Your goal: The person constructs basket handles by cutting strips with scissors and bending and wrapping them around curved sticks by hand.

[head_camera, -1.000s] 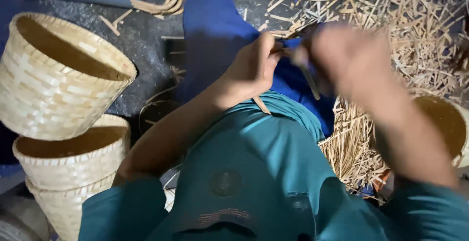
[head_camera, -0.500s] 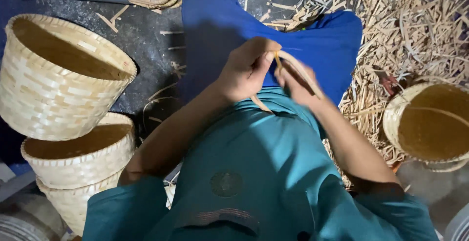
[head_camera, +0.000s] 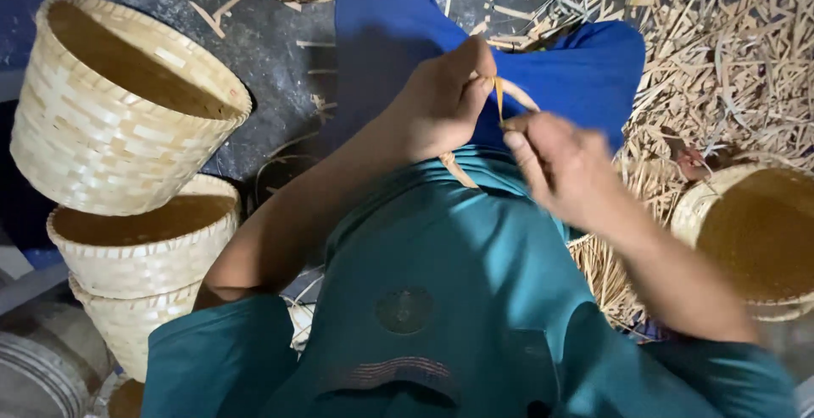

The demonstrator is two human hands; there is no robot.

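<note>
Person seated on the floor, looking down at own lap. Left hand (head_camera: 441,100) pinches a thin bamboo strip (head_camera: 498,100) between thumb and fingers, closed tight on it, held above the blue trousers (head_camera: 390,19). Right hand (head_camera: 564,164) is just beside it, thumb and forefinger narrowed at the strip's upper end; slightly blurred, so a firm grip is likely but not certain. The strip runs down from the pinch, and a lower piece curves out under the left hand against the teal shirt (head_camera: 441,257).

Progress, as a judgement: the strip looks raw and single, being split or thinned, not woven into anything yet. No basket base is started in the lap. Finished baskets (head_camera: 119,113) stand stacked at the person's left, one tilted on top of two others; another basket (head_camera: 755,231) sits at the right, partly cut off. A large pile of loose strips and shavings (head_camera: 721,53) covers the floor on the right, so plenty of material remains unworked.
</note>
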